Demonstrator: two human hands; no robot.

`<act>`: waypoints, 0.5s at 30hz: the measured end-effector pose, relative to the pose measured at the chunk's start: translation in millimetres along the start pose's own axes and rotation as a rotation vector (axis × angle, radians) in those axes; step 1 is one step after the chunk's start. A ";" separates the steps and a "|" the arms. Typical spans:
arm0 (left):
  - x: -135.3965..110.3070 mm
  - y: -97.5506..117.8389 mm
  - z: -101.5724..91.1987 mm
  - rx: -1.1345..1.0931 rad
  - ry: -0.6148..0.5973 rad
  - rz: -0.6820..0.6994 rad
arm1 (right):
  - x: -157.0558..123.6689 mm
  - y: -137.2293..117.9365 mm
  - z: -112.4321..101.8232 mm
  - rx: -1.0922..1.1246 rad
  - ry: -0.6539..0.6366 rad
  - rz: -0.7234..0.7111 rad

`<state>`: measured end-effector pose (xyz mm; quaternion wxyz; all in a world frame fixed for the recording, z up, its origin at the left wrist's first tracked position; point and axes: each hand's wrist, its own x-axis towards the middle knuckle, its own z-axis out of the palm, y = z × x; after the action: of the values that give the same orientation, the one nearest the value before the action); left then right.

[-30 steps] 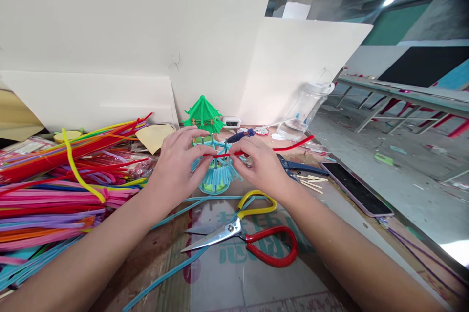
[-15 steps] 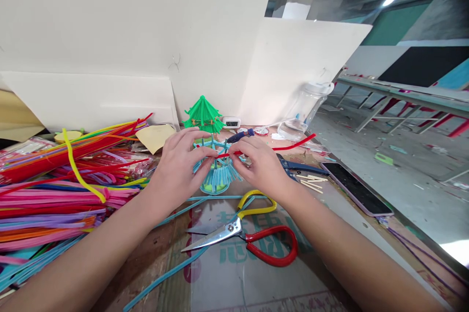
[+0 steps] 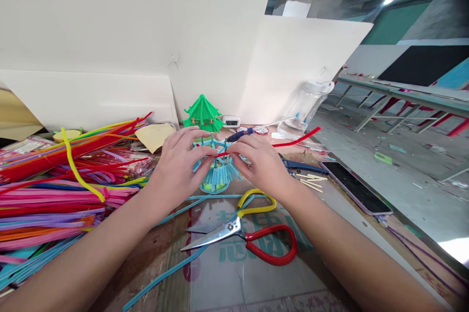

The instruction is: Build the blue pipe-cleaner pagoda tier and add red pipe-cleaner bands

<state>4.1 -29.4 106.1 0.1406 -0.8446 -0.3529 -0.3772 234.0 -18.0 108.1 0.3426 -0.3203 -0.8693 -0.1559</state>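
Note:
Between my two hands runs a red pipe cleaner, its free end sticking out to the right past my right hand. My left hand pinches it near its left end. Fingers and thumb of my right hand are closed on it a short way to the right. Just behind the fingertips stands a small light-blue pipe-cleaner structure with upright posts and a round base, partly hidden by my hands. A green pointed roof rises at its back. Scissors with one yellow and one red handle lie open in front.
Bundles of coloured pipe cleaners cover the left side. Pliers, short wooden sticks and a phone lie at right. Behind are a screwdriver-like tool, a small digital clock and a clear bottle against white boards.
The free right end of the red pipe cleaner has risen and shifted slightly right. Both hands stay almost in place, still pinching.

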 end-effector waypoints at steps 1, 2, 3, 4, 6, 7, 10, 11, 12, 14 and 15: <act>-0.1 -0.1 0.0 0.002 -0.001 0.000 | -0.2 0.5 0.0 -0.004 0.006 -0.011; -0.1 -0.2 0.0 0.004 -0.001 -0.001 | -0.4 1.1 0.1 -0.006 0.009 -0.017; -0.1 -0.2 0.1 0.007 -0.002 -0.001 | -0.7 1.6 0.1 -0.007 0.008 -0.020; -0.1 -0.3 0.1 0.009 -0.002 -0.001 | -1.0 2.1 0.1 -0.007 0.005 -0.020; 0.0 -0.1 0.0 0.011 -0.003 -0.001 | -1.2 2.4 -0.1 -0.003 -0.002 -0.014; 0.0 0.1 -0.1 0.010 -0.004 -0.001 | -1.1 2.2 -0.3 0.000 -0.003 -0.012; 0.3 1.2 -0.9 0.013 -0.005 -0.002 | -0.6 1.0 -1.1 0.006 0.003 -0.018; 0.3 1.6 -1.1 0.014 -0.006 -0.003 | -0.4 0.6 -1.4 0.004 0.003 -0.019; 0.3 1.9 -1.4 0.014 -0.007 -0.003 | -0.3 0.4 -1.6 0.001 0.002 -0.019; 0.3 2.3 -1.6 0.010 -0.007 -0.002 | -0.2 0.5 -1.8 -0.005 -0.005 -0.013; 0.3 2.4 -1.7 0.008 -0.008 -0.002 | -0.2 0.8 -1.9 -0.008 -0.007 -0.011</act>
<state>5.0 -31.8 107.4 0.1422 -0.8452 -0.3558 -0.3728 235.6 -18.4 109.4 0.3374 -0.3173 -0.8717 -0.1600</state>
